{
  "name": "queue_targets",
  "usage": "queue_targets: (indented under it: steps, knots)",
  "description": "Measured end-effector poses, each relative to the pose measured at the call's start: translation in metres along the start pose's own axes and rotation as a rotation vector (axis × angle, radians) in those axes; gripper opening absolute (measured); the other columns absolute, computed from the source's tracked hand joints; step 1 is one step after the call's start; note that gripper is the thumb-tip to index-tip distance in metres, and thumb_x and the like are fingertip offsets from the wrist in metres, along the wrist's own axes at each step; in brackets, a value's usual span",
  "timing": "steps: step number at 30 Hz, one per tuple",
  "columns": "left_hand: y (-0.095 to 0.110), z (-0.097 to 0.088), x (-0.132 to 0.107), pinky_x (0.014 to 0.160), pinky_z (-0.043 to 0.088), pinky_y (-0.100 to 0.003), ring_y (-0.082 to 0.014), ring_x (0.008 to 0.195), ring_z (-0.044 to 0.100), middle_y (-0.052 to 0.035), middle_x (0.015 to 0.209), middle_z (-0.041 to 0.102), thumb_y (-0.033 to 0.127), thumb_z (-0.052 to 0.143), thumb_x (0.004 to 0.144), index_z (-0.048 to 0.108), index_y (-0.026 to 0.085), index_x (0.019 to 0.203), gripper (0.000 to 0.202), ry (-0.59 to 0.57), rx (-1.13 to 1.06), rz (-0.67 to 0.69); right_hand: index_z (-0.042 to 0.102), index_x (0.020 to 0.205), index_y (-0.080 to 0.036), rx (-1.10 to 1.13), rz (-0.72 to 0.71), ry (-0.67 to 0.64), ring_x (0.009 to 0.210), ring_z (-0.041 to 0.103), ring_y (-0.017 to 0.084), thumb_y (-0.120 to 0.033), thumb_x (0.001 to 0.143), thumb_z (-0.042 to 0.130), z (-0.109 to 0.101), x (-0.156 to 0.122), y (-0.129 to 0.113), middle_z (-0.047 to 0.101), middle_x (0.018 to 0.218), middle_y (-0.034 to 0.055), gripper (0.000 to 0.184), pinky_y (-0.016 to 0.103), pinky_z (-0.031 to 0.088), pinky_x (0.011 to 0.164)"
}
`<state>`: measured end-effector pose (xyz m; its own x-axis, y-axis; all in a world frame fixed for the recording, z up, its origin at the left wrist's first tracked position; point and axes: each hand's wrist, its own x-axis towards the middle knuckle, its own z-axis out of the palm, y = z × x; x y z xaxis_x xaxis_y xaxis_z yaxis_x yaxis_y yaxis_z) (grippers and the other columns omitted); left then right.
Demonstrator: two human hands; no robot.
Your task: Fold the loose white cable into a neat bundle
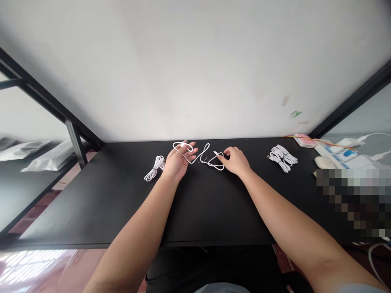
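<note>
One white cable: left hand palm-up, fingers parted beneath loop; right hand pinching near plug.

Lighting moderate and even; wall pale grey, dimmer toward the upper corners. Strong striped glare on the floor at lower left; softer sheen on the table's left end. White cables bright, fine detail soft. Wide-angle stretch toward the edges — frame bar steeply slanted. Right side partly pixelated — content there unreadable.
</note>
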<state>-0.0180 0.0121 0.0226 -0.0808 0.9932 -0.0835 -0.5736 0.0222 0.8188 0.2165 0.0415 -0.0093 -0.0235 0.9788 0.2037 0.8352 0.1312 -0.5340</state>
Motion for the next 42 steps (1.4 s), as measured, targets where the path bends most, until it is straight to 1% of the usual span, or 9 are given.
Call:
queue_targets:
  steps: [3,7,11,15,20,27,30,35,42]
  knots:
    - [-0.001,-0.001,0.001,0.056,0.05,-0.023,-0.0177,0.08,0.073,-0.0133,0.111,0.073,0.022,0.068,0.083,0.061,0.014,0.107,0.026,0.0,-0.001,-0.032,0.064,0.086,-0.022,-0.098,-0.006,-0.097,0.094,0.061,0.028,-0.057,0.082,0.066,-0.005,-0.001,-0.002,0.066,0.096,0.0089,0.036,0.036,0.046,0.072]
    - [-0.001,0.0,0.001,0.055,0.049,-0.026,-0.0175,0.069,0.07,-0.0052,0.08,0.069,0.017,0.059,0.077,0.059,0.015,0.098,0.021,0.005,-0.048,-0.089,0.062,0.077,-0.023,-0.099,-0.042,-0.156,0.083,0.062,0.023,-0.038,0.086,0.064,-0.005,-0.001,-0.004,0.069,0.092,0.0069,0.018,0.033,0.041,0.066]
    - [0.002,0.0,0.002,0.042,0.034,-0.023,-0.0116,0.046,0.051,0.0004,0.062,0.056,0.024,0.051,0.076,0.056,0.017,0.087,0.014,-0.024,-0.08,-0.125,0.056,0.079,-0.023,-0.013,0.029,-0.116,0.077,0.064,0.022,-0.029,0.09,0.057,-0.005,0.0,-0.003,0.071,0.085,0.0053,0.013,0.032,0.04,0.063]
    - [0.002,0.0,0.005,0.038,0.023,-0.021,-0.0079,0.044,0.042,0.0014,0.062,0.052,0.035,0.056,0.08,0.058,0.016,0.083,0.019,-0.02,-0.068,-0.128,0.048,0.09,-0.024,0.139,0.103,-0.066,0.075,0.067,0.02,-0.029,0.096,0.05,-0.006,0.0,-0.004,0.075,0.084,0.0039,0.008,0.03,0.04,0.064]
    - [-0.006,-0.001,0.005,0.043,0.029,-0.018,-0.0057,0.054,0.05,-0.0001,0.071,0.057,0.031,0.075,0.076,0.067,0.012,0.086,0.023,-0.029,0.038,-0.037,0.044,0.096,-0.024,0.188,0.098,-0.046,0.077,0.068,0.02,-0.029,0.1,0.045,-0.007,-0.001,-0.007,0.076,0.087,0.0042,0.006,0.03,0.039,0.064]
    - [-0.012,0.001,-0.002,0.04,0.024,-0.02,-0.007,0.051,0.05,-0.0023,0.074,0.061,0.048,0.072,0.083,0.07,0.015,0.096,0.036,-0.143,0.229,-0.031,0.057,0.095,-0.022,0.039,-0.059,-0.114,0.083,0.064,0.022,-0.035,0.093,0.059,0.0,-0.001,-0.003,0.07,0.09,0.0052,0.013,0.031,0.042,0.067]
    - [-0.012,0.002,-0.003,0.041,0.024,-0.021,-0.0062,0.05,0.047,-0.0026,0.074,0.061,0.049,0.071,0.084,0.071,0.015,0.095,0.036,-0.167,0.27,-0.029,0.065,0.089,-0.022,0.007,-0.117,-0.14,0.087,0.062,0.022,-0.038,0.086,0.068,0.001,0.0,-0.001,0.068,0.091,0.0046,0.017,0.032,0.044,0.072]
    - [-0.012,0.003,-0.003,0.039,0.021,-0.022,-0.0067,0.048,0.043,-0.0039,0.074,0.061,0.042,0.062,0.088,0.074,0.014,0.096,0.032,-0.182,0.254,-0.061,0.066,0.082,-0.022,-0.032,-0.118,-0.181,0.085,0.062,0.022,-0.034,0.09,0.062,0.0,0.0,-0.004,0.068,0.09,0.0065,0.016,0.033,0.045,0.073]
    - [-0.021,0.002,-0.001,0.047,0.043,-0.023,-0.0133,0.066,0.063,-0.0091,0.088,0.066,0.053,0.065,0.088,0.075,0.013,0.103,0.045,-0.214,0.352,0.001,0.058,0.09,-0.021,-0.032,-0.076,-0.134,0.084,0.065,0.024,-0.028,0.095,0.054,-0.001,-0.004,-0.009,0.07,0.09,0.0094,0.009,0.034,0.044,0.072]
